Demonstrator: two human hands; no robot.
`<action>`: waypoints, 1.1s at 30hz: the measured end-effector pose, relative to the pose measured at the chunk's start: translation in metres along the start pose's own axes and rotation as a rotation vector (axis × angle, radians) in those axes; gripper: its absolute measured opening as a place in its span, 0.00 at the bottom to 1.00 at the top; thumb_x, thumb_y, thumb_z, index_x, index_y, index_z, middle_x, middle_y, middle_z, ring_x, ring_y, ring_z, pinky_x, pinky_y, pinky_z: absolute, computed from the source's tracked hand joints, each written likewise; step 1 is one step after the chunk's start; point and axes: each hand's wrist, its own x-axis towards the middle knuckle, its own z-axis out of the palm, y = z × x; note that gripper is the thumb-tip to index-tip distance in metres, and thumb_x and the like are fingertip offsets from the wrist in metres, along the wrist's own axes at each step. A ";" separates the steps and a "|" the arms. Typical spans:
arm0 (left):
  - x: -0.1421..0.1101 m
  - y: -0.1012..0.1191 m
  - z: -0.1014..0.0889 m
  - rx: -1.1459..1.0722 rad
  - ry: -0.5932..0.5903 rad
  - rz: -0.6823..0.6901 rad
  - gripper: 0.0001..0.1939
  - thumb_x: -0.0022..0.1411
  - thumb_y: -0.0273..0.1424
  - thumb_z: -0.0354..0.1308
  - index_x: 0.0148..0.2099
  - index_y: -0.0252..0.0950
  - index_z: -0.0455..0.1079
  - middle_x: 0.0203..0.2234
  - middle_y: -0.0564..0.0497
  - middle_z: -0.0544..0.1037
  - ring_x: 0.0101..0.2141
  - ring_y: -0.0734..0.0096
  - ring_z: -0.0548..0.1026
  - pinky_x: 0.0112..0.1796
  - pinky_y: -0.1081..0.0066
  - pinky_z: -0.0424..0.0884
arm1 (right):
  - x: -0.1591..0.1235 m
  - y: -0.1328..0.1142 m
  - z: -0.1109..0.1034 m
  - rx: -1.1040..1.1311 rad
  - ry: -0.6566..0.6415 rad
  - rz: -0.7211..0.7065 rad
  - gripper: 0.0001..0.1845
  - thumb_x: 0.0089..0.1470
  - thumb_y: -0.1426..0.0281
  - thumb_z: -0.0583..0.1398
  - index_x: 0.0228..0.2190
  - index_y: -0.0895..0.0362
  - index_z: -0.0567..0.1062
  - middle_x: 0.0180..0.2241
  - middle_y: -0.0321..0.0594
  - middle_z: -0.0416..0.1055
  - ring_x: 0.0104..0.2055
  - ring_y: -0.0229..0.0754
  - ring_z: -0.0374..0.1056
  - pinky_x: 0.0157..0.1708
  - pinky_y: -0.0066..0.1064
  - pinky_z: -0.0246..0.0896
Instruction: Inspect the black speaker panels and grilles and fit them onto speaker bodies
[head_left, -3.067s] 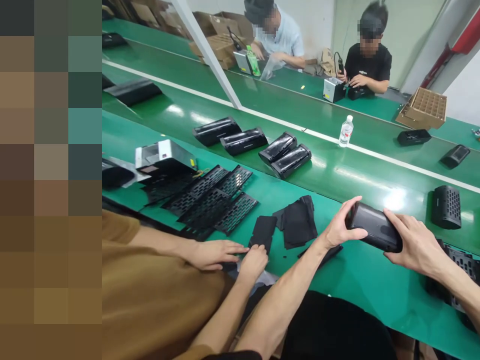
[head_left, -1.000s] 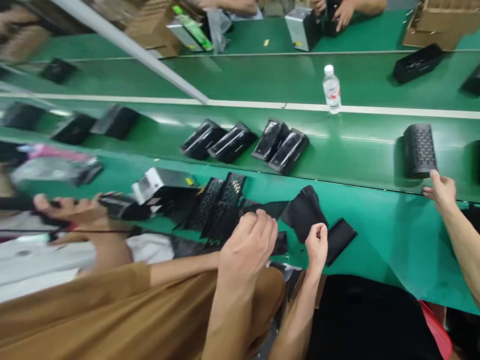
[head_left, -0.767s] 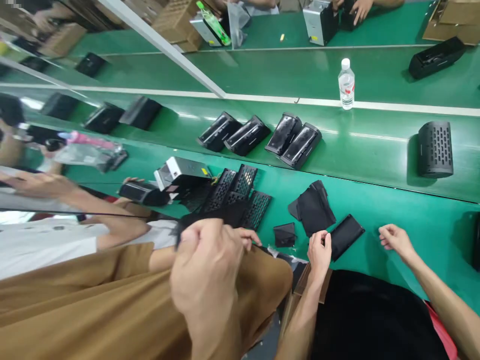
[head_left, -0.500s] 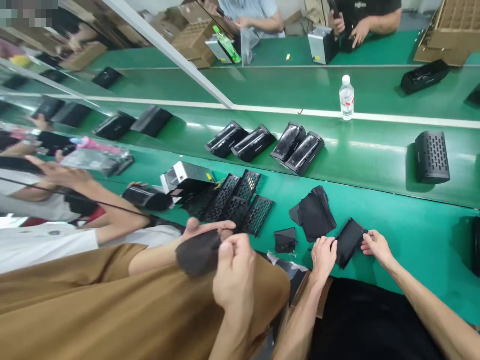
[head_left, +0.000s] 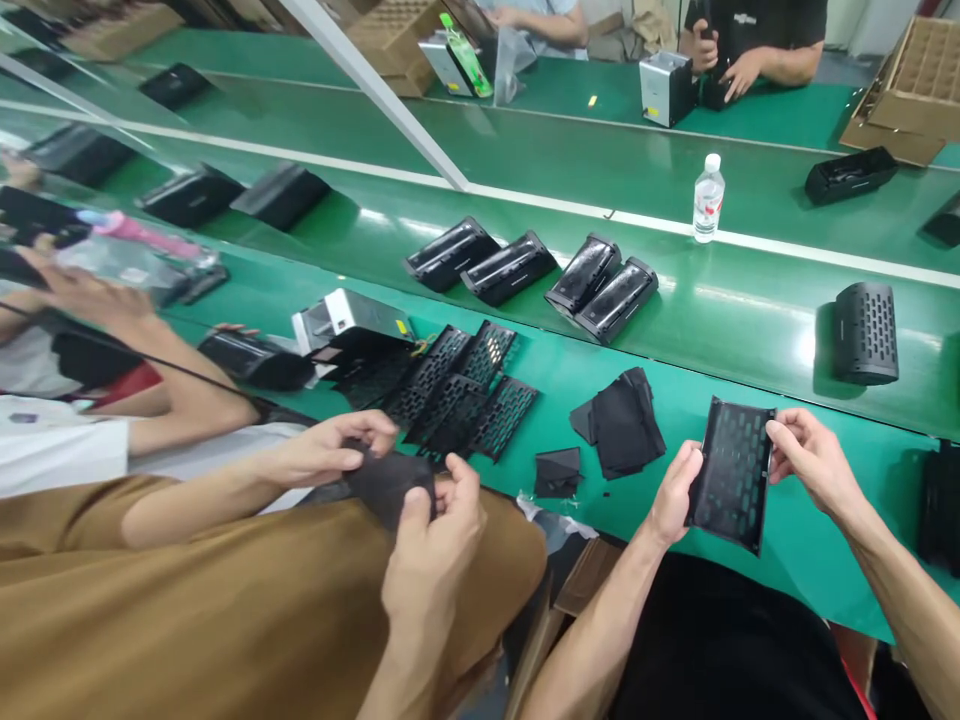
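Note:
A black perforated speaker grille [head_left: 731,475] is held up just above the green bench, its hollow side facing me and slots showing through it. My left hand [head_left: 676,490] grips its left edge, thumb in front. My right hand [head_left: 811,455] pinches its upper right edge between thumb and fingers. Left of my hands lies a loose pile of black mesh cloth sheets [head_left: 628,425], with a smaller stack of black pieces [head_left: 558,472] beside it. Several other perforated grilles [head_left: 506,415] are heaped farther left.
A co-worker in brown [head_left: 262,610] on my left handles a black cloth piece [head_left: 390,485]. Black speakers [head_left: 615,300] rest along the green belt [head_left: 757,320], with a water bottle [head_left: 709,200] behind them. A slotted speaker [head_left: 866,333] stands at right. Other people sit across the line.
My hands have raised the grille off the bench and turned it more upright, so its slots now show. The co-worker's hands have shifted left with the black cloth piece.

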 end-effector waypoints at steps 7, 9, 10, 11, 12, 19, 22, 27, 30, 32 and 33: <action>0.001 -0.022 0.086 0.016 -0.316 -0.206 0.34 0.67 0.60 0.57 0.67 0.49 0.67 0.38 0.51 0.81 0.53 0.48 0.80 0.51 0.50 0.80 | -0.007 -0.006 0.005 0.066 0.034 0.012 0.34 0.46 0.39 0.72 0.36 0.53 0.70 0.20 0.31 0.70 0.20 0.40 0.70 0.19 0.31 0.71; -0.007 -0.034 0.139 0.005 -0.438 -0.262 0.34 0.67 0.56 0.61 0.68 0.47 0.66 0.40 0.51 0.81 0.51 0.49 0.81 0.49 0.51 0.81 | -0.006 -0.004 0.006 0.064 0.026 0.020 0.34 0.47 0.39 0.72 0.36 0.53 0.71 0.21 0.32 0.71 0.20 0.40 0.70 0.19 0.31 0.71; -0.011 -0.040 0.162 -0.007 -0.493 -0.273 0.34 0.66 0.54 0.62 0.68 0.46 0.66 0.40 0.51 0.82 0.50 0.49 0.81 0.49 0.52 0.80 | -0.005 -0.003 0.006 0.062 0.020 0.026 0.34 0.47 0.39 0.72 0.36 0.53 0.71 0.21 0.32 0.72 0.20 0.40 0.70 0.19 0.32 0.71; -0.014 -0.046 0.181 -0.015 -0.536 -0.280 0.34 0.66 0.52 0.63 0.68 0.45 0.66 0.40 0.50 0.82 0.49 0.50 0.81 0.49 0.53 0.80 | -0.005 -0.002 0.006 0.061 0.016 0.031 0.35 0.46 0.38 0.72 0.36 0.53 0.71 0.21 0.33 0.72 0.20 0.40 0.70 0.19 0.32 0.71; -0.017 -0.052 0.196 -0.020 -0.561 -0.284 0.34 0.65 0.50 0.64 0.68 0.44 0.66 0.41 0.50 0.82 0.49 0.50 0.81 0.49 0.54 0.80 | -0.004 -0.002 0.007 0.061 0.015 0.035 0.35 0.46 0.38 0.72 0.36 0.53 0.71 0.20 0.32 0.72 0.20 0.40 0.70 0.19 0.32 0.71; -0.021 -0.070 0.238 -0.055 -0.683 -0.273 0.29 0.60 0.41 0.66 0.61 0.37 0.71 0.40 0.48 0.82 0.42 0.58 0.79 0.44 0.63 0.75 | -0.002 0.000 0.010 0.077 0.012 0.037 0.35 0.45 0.38 0.73 0.35 0.53 0.71 0.21 0.31 0.70 0.20 0.40 0.70 0.19 0.31 0.71; -0.022 -0.072 0.250 -0.093 -0.743 -0.240 0.25 0.60 0.38 0.63 0.57 0.35 0.71 0.40 0.48 0.81 0.39 0.62 0.76 0.41 0.66 0.72 | -0.001 0.000 0.011 0.072 0.006 0.040 0.34 0.45 0.39 0.73 0.35 0.53 0.71 0.21 0.31 0.70 0.21 0.39 0.70 0.20 0.31 0.71; -0.021 -0.075 0.251 -0.121 -0.731 -0.248 0.24 0.60 0.39 0.64 0.57 0.36 0.71 0.39 0.49 0.80 0.39 0.63 0.76 0.41 0.67 0.71 | 0.004 0.002 0.013 0.071 -0.015 0.046 0.35 0.45 0.39 0.73 0.37 0.53 0.71 0.21 0.30 0.70 0.20 0.39 0.70 0.19 0.30 0.70; -0.019 -0.082 0.246 -0.199 -0.719 -0.294 0.28 0.61 0.46 0.68 0.58 0.37 0.71 0.38 0.49 0.81 0.38 0.63 0.77 0.40 0.67 0.71 | 0.009 0.003 0.014 0.065 -0.034 0.050 0.34 0.46 0.39 0.73 0.36 0.53 0.71 0.21 0.31 0.70 0.20 0.39 0.70 0.19 0.30 0.70; -0.017 -0.087 0.246 -0.299 -0.678 -0.358 0.31 0.61 0.55 0.67 0.55 0.37 0.73 0.39 0.49 0.82 0.37 0.63 0.78 0.40 0.67 0.72 | 0.011 0.003 0.015 0.063 -0.049 0.055 0.33 0.46 0.40 0.72 0.35 0.53 0.70 0.20 0.31 0.70 0.20 0.40 0.70 0.19 0.31 0.70; -0.015 -0.088 0.247 -0.358 -0.660 -0.403 0.33 0.61 0.59 0.65 0.54 0.37 0.73 0.38 0.48 0.82 0.37 0.62 0.78 0.40 0.66 0.73 | 0.012 0.003 0.016 0.064 -0.057 0.057 0.33 0.46 0.40 0.72 0.35 0.53 0.70 0.20 0.31 0.70 0.20 0.40 0.70 0.19 0.31 0.70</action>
